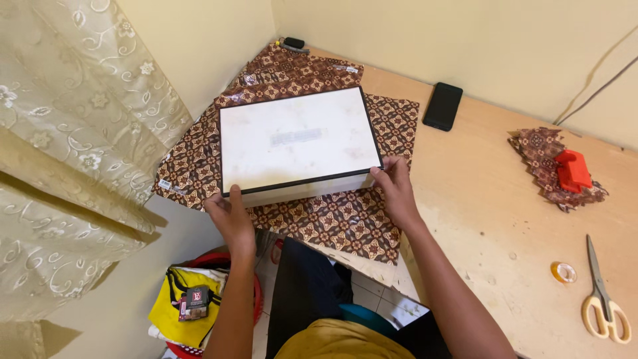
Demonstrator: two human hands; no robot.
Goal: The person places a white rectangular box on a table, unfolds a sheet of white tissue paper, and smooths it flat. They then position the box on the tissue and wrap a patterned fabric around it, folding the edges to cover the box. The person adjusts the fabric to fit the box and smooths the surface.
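Here the flat white box (296, 143), black-edged, lies on patterned paper (332, 223).

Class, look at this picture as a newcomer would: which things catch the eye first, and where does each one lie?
First comes the flat white rectangular box with a dark rim, lying on brown patterned wrapping paper at the wooden table's left end, with the left hand and right hand at its near corners. Next, the bright red plastic tape dispenser on a paper scrap at the right, and cream-handled scissors near the right edge.
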